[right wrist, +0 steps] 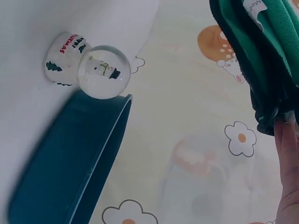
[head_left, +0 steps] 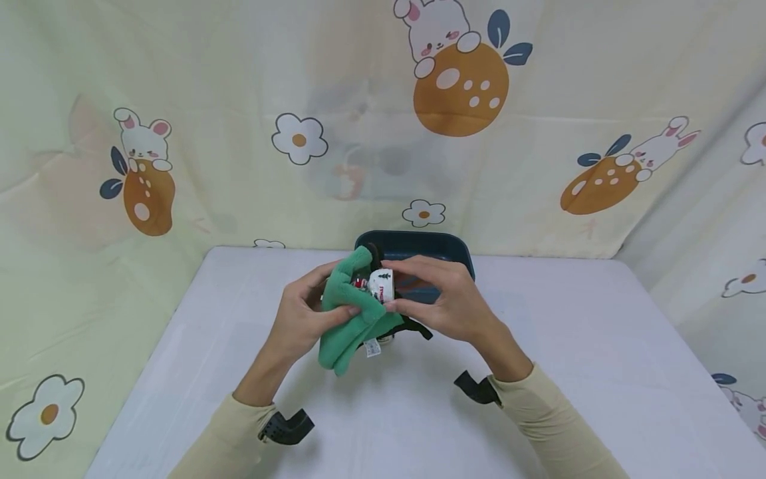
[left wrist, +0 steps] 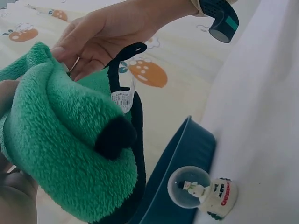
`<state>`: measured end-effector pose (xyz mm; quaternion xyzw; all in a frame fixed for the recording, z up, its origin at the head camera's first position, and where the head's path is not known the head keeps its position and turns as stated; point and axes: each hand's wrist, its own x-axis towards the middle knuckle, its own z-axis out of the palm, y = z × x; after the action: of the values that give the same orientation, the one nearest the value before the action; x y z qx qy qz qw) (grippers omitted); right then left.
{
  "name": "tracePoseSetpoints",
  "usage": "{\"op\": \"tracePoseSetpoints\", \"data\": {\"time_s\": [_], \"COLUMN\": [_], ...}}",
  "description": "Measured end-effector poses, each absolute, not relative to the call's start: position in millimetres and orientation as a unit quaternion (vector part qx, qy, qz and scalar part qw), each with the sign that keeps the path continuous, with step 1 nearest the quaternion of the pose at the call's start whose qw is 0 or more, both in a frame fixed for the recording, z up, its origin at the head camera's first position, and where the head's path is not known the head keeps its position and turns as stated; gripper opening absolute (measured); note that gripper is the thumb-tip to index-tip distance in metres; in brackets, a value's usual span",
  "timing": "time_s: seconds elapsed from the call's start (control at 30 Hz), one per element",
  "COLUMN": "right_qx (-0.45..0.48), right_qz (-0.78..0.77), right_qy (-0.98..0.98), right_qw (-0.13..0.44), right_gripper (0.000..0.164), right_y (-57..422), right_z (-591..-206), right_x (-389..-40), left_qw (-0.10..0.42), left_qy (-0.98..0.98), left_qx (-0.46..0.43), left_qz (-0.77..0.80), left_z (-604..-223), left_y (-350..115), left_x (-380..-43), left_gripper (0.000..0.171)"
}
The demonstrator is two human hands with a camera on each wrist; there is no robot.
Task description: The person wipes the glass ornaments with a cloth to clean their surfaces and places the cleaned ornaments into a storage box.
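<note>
My left hand (head_left: 299,316) grips a fuzzy green cloth (head_left: 338,342) with black edging, which wraps the glass part of a snow globe (head_left: 382,286). Part of a red and white figure shows in the cloth's fold. The thumb and fingers of my right hand (head_left: 451,296) pinch the globe's white printed base. In the left wrist view the cloth (left wrist: 70,135) hides most of this globe. A second snow globe (left wrist: 219,198) with a snowman inside stands on the table below the hands; in the right wrist view its clear ball (right wrist: 103,72) shows fully.
Behind the hands, a dark blue plastic bin (head_left: 419,235) stands at the back of the white table (head_left: 538,399). A pale curtain (head_left: 239,80) printed with rabbits and flowers hangs behind. Black wrist cameras are strapped to both sleeves, and a white label (head_left: 372,347) hangs from the cloth.
</note>
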<state>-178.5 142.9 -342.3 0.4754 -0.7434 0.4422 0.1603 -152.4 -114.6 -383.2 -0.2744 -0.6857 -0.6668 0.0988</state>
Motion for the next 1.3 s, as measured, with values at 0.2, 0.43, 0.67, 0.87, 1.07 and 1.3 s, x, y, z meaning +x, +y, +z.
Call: {"op": "tracePoseSetpoints", "data": {"time_s": [0.2, 0.43, 0.67, 0.87, 1.07, 1.3], "right_qx": [0.453, 0.422, 0.402, 0.425, 0.483, 0.513], "right_qz": [0.444, 0.445, 0.444, 0.425, 0.434, 0.435], "right_qy": [-0.759, -0.777, -0.792, -0.792, -0.754, -0.731], "right_qw": [0.146, 0.146, 0.121, 0.105, 0.100, 0.117], "right_gripper": [0.048, 0.032, 0.027, 0.038, 0.048, 0.051], "right_y": [142.4, 142.1, 143.0, 147.2, 147.2, 147.0], "right_z": [-342.1, -342.5, -339.2, -340.3, -342.3, -343.0], "right_x": [-177.9, -177.4, -175.8, -178.3, -182.0, -183.2], "left_qw": [0.090, 0.082, 0.089, 0.093, 0.104, 0.104], "left_qy": [-0.679, -0.664, -0.673, -0.686, -0.686, -0.688], "left_qx": [-0.291, -0.319, -0.322, -0.303, -0.288, -0.279], "left_qz": [-0.668, -0.671, -0.659, -0.655, -0.660, -0.662], "left_z": [-383.4, -383.3, -381.8, -382.3, -381.7, -382.4], "left_y": [-114.4, -112.3, -111.1, -111.8, -113.1, -114.1], "left_x": [-152.6, -153.1, -153.1, -152.8, -151.7, -151.4], "left_gripper": [0.061, 0.059, 0.060, 0.061, 0.061, 0.060]}}
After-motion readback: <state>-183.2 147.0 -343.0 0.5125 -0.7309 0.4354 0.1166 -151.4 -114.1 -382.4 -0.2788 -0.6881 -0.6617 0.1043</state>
